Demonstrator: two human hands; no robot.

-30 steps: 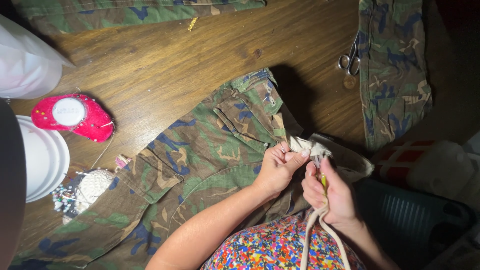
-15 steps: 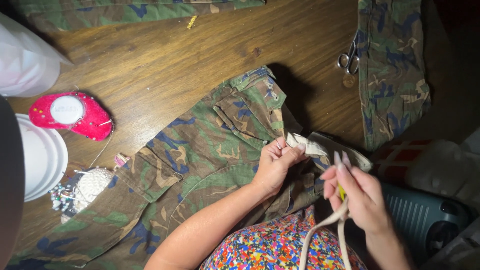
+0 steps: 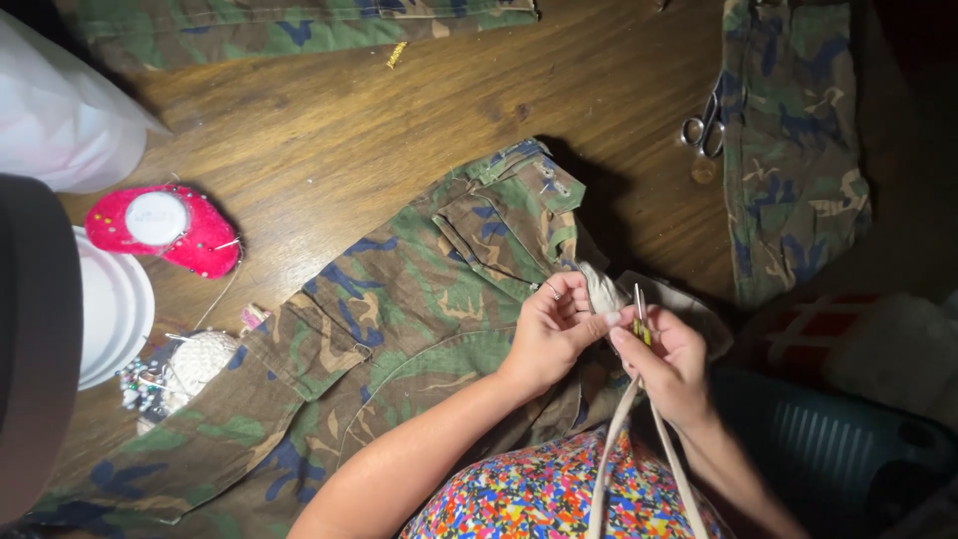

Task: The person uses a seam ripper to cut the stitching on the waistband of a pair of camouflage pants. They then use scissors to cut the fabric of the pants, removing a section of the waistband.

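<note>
Fingers (image 3: 577, 304) of left hand (image 3: 549, 334) pinch pale cloth fold (image 3: 603, 289) on camouflage trousers (image 3: 399, 299); right hand (image 3: 669, 359) clamps small tool (image 3: 639, 311), cord (image 3: 611, 449) trailing. Cloth likely soft, light; grip near the fold.

Right hand (image 3: 671, 357) back beside left hand (image 3: 552, 334).

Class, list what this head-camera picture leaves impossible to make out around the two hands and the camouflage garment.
- Head view: the tip of the small tool in the right hand is hidden behind the pale cloth and fingers.
- The left hand covers its own grip on that cloth.
- The cream strap is cut off by the bottom edge.
- The scissors blades blend into dim camouflage fabric.
- The camouflage garment runs under the arms.
</note>
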